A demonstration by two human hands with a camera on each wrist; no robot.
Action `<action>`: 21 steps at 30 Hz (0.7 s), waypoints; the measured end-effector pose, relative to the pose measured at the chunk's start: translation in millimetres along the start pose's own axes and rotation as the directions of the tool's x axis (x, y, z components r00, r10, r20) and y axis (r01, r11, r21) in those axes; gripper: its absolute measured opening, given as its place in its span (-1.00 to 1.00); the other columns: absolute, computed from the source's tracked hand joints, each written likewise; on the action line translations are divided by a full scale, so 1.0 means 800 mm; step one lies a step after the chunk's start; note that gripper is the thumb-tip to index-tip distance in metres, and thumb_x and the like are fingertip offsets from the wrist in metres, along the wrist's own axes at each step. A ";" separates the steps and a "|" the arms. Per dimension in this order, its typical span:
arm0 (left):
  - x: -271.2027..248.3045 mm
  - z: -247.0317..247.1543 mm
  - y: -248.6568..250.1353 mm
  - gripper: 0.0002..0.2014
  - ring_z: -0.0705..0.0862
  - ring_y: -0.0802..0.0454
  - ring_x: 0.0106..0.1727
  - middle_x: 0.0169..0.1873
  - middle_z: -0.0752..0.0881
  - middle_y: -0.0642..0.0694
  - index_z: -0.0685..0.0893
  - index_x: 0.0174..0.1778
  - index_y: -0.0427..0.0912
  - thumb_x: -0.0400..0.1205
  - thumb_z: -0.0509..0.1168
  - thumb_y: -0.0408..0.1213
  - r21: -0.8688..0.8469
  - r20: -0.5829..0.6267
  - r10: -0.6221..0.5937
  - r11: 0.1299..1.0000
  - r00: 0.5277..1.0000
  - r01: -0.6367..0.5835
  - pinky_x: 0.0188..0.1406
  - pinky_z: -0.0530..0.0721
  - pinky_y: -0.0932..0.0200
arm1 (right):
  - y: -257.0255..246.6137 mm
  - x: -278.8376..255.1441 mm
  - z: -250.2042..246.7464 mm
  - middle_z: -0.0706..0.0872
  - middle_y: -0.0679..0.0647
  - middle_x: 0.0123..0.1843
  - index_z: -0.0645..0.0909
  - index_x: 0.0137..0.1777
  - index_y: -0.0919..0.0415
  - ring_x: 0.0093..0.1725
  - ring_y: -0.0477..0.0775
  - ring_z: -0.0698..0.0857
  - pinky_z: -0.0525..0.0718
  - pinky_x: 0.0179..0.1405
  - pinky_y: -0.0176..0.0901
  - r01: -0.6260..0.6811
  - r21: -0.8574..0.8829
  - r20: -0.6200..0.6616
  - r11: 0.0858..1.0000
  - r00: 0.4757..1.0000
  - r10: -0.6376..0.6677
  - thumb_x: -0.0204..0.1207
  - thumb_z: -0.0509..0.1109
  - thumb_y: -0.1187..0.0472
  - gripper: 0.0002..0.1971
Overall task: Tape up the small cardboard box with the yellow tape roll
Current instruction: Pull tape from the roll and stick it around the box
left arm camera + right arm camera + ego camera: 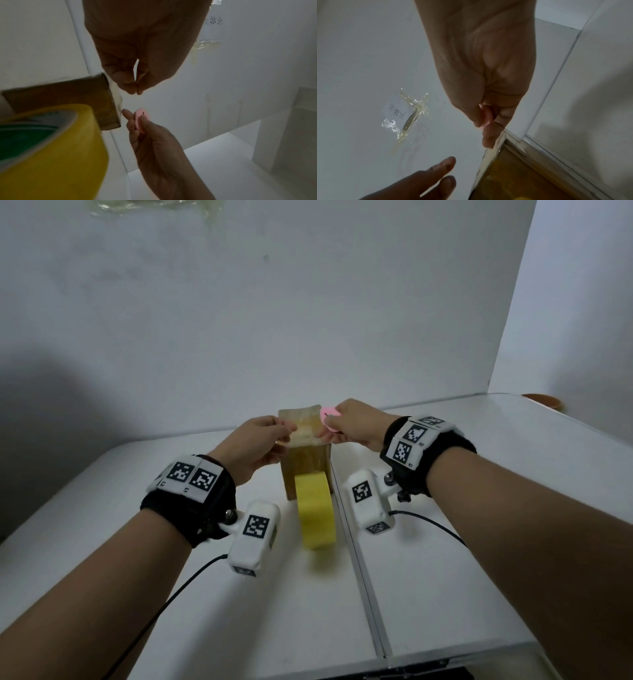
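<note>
The small cardboard box stands upright mid-table. The yellow tape roll stands on edge against its near face. A strip of tape runs from the roll up that face and rises loose above the box top. My left hand pinches the strip's left edge between thumb and forefinger. My right hand grips a small pink disc cutter at the strip's right edge. The left wrist view shows the box, the roll and the cutter. In the right wrist view, curled fingers hide most of the cutter.
A metal seam splits the white table just right of the roll. White walls close off the back and right. A brown bowl-like object sits at the far right. A taped paper note hangs on the back wall. Wrist cables trail toward me.
</note>
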State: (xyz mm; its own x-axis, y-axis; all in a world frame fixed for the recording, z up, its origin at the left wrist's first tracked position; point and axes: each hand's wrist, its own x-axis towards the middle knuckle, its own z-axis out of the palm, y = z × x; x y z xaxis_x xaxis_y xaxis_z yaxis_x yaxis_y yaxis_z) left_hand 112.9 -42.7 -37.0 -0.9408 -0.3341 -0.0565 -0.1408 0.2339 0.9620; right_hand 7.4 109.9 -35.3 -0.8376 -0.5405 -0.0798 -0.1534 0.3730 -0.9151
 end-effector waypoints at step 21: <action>-0.032 0.033 -0.057 -0.59 0.80 0.02 -0.05 0.02 0.81 -0.11 0.72 0.27 -0.20 0.62 0.37 0.00 -0.100 0.280 -0.322 0.927 0.904 0.361 -0.01 0.81 0.15 | -0.010 -0.019 0.016 0.62 0.02 -0.45 0.80 -0.22 0.28 -0.45 -0.07 0.47 0.30 -0.50 -0.26 0.285 -0.741 0.183 0.608 0.957 -0.226 0.42 0.50 0.07 -0.76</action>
State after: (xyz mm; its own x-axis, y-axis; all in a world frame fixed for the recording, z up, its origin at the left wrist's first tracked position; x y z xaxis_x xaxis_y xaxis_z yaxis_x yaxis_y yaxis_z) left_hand 135.5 -20.5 -86.2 -0.8918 -0.1215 -0.4359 -0.4397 0.0048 0.8981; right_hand 27.7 105.7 -31.9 -0.6710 -0.7392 0.0577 -0.7205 0.6317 -0.2861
